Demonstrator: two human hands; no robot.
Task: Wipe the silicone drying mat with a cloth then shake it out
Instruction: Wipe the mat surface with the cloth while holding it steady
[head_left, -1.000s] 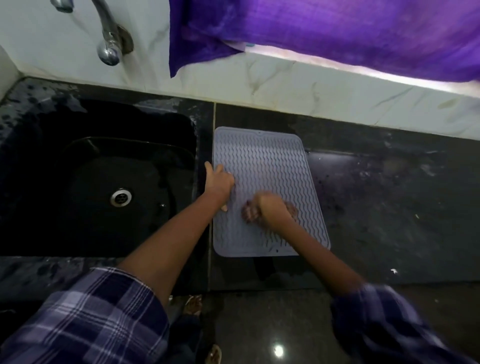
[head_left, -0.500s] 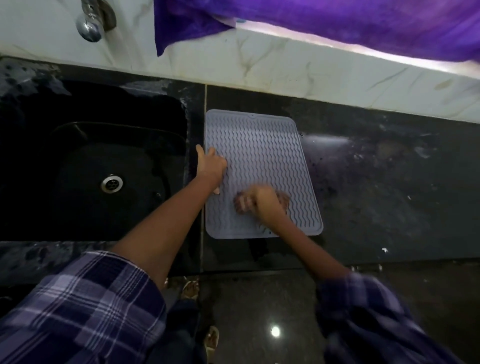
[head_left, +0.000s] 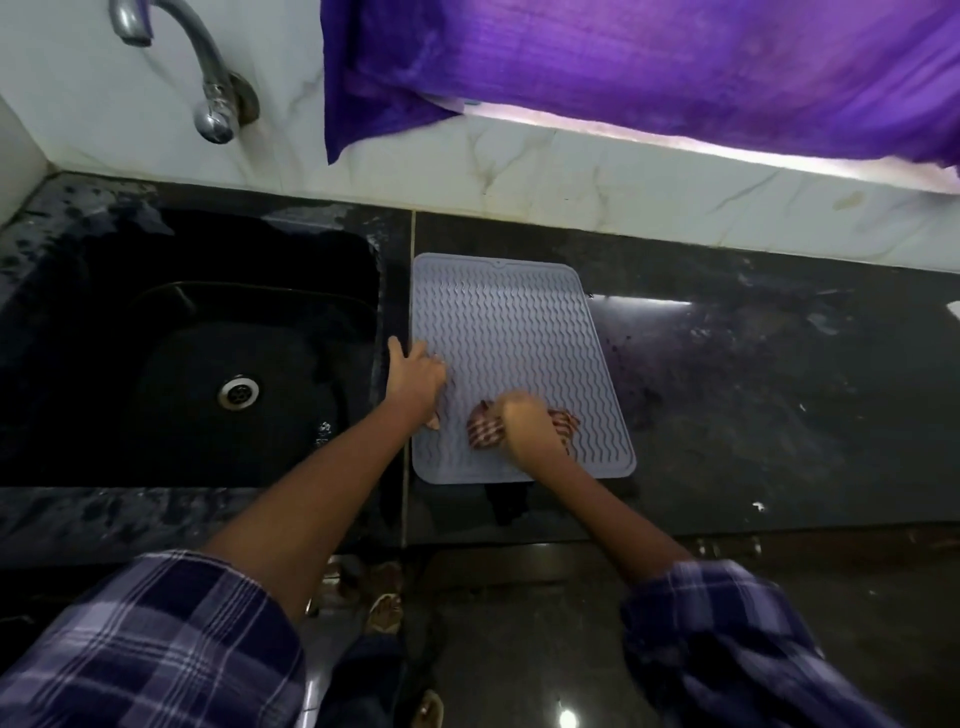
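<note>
Two hands work on one dark bench. Farthest left sits a black sink (head_left: 156, 332) with a metal drain (head_left: 239, 392), and a tap (head_left: 208, 78) juts from the pale wall above it. Next comes the left hand (head_left: 415, 376) — fingers spread flat, pressing on the left edge of the mat (head_left: 509, 322), thumb out over the strip between sink and mat. That grey, wavy-ribbed mat lies flat on the bench (head_left: 753, 389), just right of the sink, its long side running away from the person. On the mat's near part, the right hand (head_left: 524, 421) is closed over a bunched, striped cloth (head_left: 485, 428) — pressed against the ribs, cloth showing on both sides of the fist. Further right the bench is bare dark stone with smears. Above, a purple curtain (head_left: 649, 67) hangs over the ledge. Both forearms come out of checked sleeves (head_left: 156, 649).
</note>
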